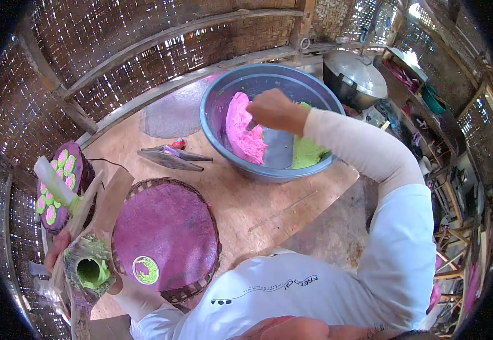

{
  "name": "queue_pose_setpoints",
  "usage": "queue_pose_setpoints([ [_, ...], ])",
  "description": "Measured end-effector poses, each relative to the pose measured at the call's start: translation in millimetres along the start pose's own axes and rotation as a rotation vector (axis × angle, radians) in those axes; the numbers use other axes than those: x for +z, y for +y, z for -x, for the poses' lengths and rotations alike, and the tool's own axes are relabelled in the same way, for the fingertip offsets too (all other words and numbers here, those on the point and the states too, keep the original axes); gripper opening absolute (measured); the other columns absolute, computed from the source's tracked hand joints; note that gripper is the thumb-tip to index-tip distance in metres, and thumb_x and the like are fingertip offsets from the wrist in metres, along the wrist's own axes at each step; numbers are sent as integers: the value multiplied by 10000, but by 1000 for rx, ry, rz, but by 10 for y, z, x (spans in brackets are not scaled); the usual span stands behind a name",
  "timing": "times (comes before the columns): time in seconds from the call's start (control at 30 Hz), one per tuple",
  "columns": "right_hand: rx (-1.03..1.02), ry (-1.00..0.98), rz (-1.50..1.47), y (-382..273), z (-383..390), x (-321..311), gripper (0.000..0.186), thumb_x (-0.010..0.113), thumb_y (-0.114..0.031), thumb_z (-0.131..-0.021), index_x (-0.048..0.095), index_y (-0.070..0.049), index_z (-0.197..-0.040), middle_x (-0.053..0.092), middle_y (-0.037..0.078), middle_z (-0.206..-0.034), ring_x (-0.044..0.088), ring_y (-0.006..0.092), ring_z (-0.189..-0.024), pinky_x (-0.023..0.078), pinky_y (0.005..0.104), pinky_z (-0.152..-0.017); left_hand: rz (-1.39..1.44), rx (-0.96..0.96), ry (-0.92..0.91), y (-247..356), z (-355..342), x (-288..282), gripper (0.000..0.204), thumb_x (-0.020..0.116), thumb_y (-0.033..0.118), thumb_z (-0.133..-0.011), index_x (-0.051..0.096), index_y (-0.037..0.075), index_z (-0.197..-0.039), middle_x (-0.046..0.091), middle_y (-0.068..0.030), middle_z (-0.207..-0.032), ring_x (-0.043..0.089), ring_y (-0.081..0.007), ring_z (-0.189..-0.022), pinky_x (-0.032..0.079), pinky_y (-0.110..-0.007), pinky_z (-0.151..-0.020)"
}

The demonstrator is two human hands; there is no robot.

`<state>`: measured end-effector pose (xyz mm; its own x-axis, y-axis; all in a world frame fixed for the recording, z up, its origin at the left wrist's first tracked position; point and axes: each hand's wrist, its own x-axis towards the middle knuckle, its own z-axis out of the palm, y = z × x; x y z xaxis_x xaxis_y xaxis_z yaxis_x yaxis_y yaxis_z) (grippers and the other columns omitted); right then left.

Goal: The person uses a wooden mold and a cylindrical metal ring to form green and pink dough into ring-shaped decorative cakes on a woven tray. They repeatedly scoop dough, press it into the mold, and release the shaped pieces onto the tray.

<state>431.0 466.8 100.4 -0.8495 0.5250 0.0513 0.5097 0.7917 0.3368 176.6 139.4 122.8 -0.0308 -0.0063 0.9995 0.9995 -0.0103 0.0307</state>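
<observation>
My left hand [58,250] grips a wooden press [116,198] with a green-smeared round hole and a translucent plastic piece [54,178] rising above it. My right hand [275,110] is closed inside the large blue-grey basin [277,178], over a pink mass [239,136], on something mostly hidden by the fingers. A pale green mass [307,153] lies on the basin's right side. Beside the press, a round woven tray [212,224] carries a purple sheet [167,226] with a white-rimmed ring of green strands [145,270] on it.
At the left stands a purple tray with pink-and-green rosettes [51,212]. Wooden pieces [167,161] and a small red object [178,144] lie on the plywood table [280,209]. A large lidded pot [355,79] and cluttered shelves [416,96] are at the right. Woven walls surround the table.
</observation>
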Motion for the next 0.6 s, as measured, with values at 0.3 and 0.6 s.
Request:
queue_pose_setpoints([
  [0.3,428,-190,103,473,1274,54,239,601,-272,-737,636,-51,-822,598,124,-871,605,275,-757,491,386,-632,-255,73,-20,-522,126,-355,646,412,549,-846,470,-61,-1050,461,-132,-912,549,-241,-846,487,-344,-742],
  [0.6,204,-399,182,943,1159,470,153,564,-150,-713,659,-57,-789,648,102,-848,636,265,-805,514,407,-603,-322,134,-153,-539,159,-297,495,481,414,-860,485,-41,-1054,476,-126,-911,551,-224,-850,489,-338,-703],
])
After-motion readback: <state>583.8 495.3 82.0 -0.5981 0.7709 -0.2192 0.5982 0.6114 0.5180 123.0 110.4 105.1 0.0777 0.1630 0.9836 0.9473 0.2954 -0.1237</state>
